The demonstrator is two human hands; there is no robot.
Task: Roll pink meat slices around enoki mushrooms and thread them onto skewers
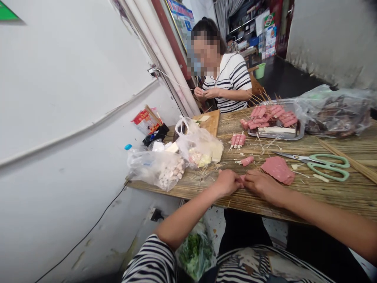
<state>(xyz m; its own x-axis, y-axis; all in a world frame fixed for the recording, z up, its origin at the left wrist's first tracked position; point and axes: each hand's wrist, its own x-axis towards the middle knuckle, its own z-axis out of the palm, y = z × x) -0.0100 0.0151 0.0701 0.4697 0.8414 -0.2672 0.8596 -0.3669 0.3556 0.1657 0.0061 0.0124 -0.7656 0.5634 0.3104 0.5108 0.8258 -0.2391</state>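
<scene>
My left hand (227, 182) and my right hand (263, 184) meet at the table's front edge, fingers closed on a small pink meat roll (242, 181) between them. Most of this roll is hidden by my fingers. Just right of my right hand lies a stack of flat pink meat slices (278, 169). Beyond my hands rests a single finished roll (246, 161) with pale enoki mushroom ends sticking out. Farther back, several such rolls sit side by side as a skewered group (237, 140).
Green-handled scissors (328, 165) lie at right, beside wooden skewers (350, 159). A metal tray (290, 135) holds skewered rolls; a plastic bag (335, 112) of dark food adjoins it. Bags of mushrooms (171, 173) stand left. Across the table sits a person in a striped shirt (232, 74), hands together.
</scene>
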